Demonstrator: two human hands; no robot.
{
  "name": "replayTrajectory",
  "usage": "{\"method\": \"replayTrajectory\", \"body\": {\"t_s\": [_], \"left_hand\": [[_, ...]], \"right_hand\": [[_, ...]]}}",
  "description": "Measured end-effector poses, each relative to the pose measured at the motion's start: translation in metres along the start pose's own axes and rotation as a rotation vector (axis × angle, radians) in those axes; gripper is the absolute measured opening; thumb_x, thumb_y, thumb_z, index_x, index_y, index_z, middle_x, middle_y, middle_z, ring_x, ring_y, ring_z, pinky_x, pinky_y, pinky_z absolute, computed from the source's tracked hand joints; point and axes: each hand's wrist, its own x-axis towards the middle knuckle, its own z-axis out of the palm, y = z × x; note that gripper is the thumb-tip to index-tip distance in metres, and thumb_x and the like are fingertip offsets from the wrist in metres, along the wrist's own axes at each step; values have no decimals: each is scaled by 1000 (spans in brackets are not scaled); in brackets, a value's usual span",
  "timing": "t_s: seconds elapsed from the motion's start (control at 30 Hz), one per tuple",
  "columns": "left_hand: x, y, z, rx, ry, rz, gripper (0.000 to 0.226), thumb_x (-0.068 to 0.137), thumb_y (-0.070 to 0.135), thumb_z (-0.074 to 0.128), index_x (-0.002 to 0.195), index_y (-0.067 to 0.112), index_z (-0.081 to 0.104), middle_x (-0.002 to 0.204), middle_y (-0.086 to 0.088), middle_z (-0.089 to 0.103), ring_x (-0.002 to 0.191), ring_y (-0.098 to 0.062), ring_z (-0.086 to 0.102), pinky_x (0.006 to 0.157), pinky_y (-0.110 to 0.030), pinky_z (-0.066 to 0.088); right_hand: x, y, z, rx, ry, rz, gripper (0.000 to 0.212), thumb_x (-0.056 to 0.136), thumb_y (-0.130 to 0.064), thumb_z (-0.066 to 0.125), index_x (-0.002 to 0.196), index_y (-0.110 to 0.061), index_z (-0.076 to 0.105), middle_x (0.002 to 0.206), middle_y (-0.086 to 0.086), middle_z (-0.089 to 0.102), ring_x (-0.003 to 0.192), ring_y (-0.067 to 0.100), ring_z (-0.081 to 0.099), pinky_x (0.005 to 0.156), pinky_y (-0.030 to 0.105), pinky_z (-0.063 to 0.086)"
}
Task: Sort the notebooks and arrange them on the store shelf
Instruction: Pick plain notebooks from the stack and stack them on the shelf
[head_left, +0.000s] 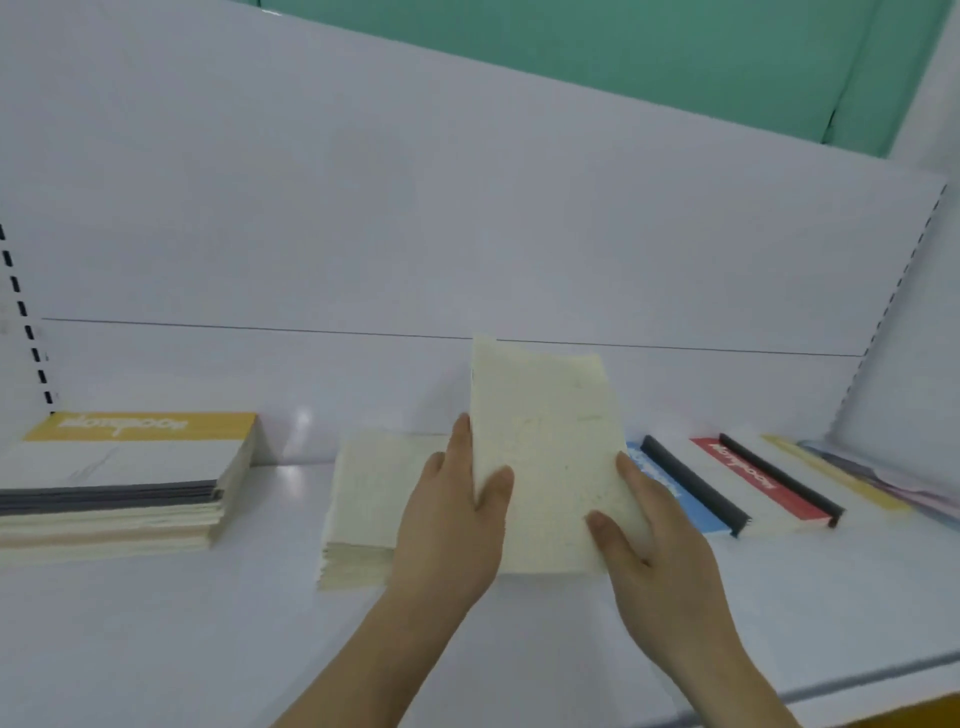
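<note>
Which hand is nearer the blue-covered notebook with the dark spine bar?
Right. The right hand grips the cream notebook's edge just beside the blue-covered notebook; the left hand holds the opposite edge, farther away.

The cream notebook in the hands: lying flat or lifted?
Lifted: cream notebook tilts upward, gripped by left hand and right hand.
</note>
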Motion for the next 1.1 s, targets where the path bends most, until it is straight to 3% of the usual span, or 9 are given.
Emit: {"method": "replayTrajectory", "body": {"t_s": [0.13, 0.33, 0.47, 0.57, 0.67, 0.77, 0.9, 0.97, 1.1], "left_hand": [[13, 14, 54, 208, 65, -85, 68, 102, 44, 45, 158, 23, 12, 148, -2, 44, 130, -19, 48, 99, -26, 39], [38, 14, 80, 668, 29, -157, 56, 101, 47, 42, 147, 17, 33, 121, -3, 61, 113, -23, 52, 89, -31, 40], [46, 11, 84, 842, 14, -209, 45, 100, 48, 41, 132, 16, 47, 112, -2, 62, 108, -23, 52, 86, -32, 40], [46, 6, 89, 985, -43, -233, 44, 99, 53, 38, 118, 17, 56, 115, -2, 60, 111, -24, 50, 90, -34, 41], [44, 4, 91, 1022, -63, -233, 50, 98, 59, 31, 118, 21, 57, 118, 1, 62, 115, -23, 51, 92, -37, 39], [38, 1, 82, 948, -109, -187, 76, 90, 77, 23, 134, 22, 50, 129, 3, 61, 128, -21, 47, 105, -39, 36], [28, -2, 55, 910, -379, -83, 113, 69, 94, 27, 154, 19, 26, 148, 7, 47, 140, -14, 35, 115, -35, 28], [29, -3, 51, 923, -448, -69, 110, 72, 90, 40, 155, 20, 23, 148, 7, 45, 139, -14, 35, 114, -33, 27], [35, -2, 55, 923, -403, -62, 93, 78, 81, 50, 146, 19, 38, 139, 3, 54, 130, -16, 45, 108, -33, 35]], "right_hand": [[39, 54, -14, -65, -75, -97, 57, 95, -37, 52, 147, -26, 32, 143, -14, 39, 132, 3, 33, 106, 22, 29], [75, 92, -8, -151, -285, -129, 63, 96, -47, 44, 151, -25, 21, 152, -8, 29, 139, 8, 22, 103, 14, 14], [81, 100, 1, -229, -387, -167, 69, 96, -55, 38, 152, -22, 14, 157, -4, 20, 144, 11, 12, 113, 20, 9], [83, 107, 5, -303, -386, -207, 71, 95, -59, 32, 151, -18, 21, 155, -3, 28, 144, 14, 14, 115, 23, 10], [82, 111, 7, -379, -409, -241, 73, 94, -63, 24, 151, -18, 24, 154, -4, 30, 145, 16, 13, 118, 27, 9], [84, 114, 3, -400, -475, -248, 80, 89, -71, 20, 151, -19, 23, 157, -5, 24, 146, 16, 8, 119, 29, 7], [92, 120, -10, -442, -603, -332, 105, 72, -88, 20, 152, -20, 20, 158, -9, 18, 147, 13, 1, 120, 30, 7], [97, 124, -14, -424, -659, -351, 108, 69, -89, 22, 152, -20, 19, 158, -11, 18, 147, 10, -1, 119, 28, 8], [104, 127, -8, -403, -664, -362, 100, 75, -83, 22, 152, -20, 20, 158, -11, 18, 146, 8, 0, 119, 27, 9]]}}
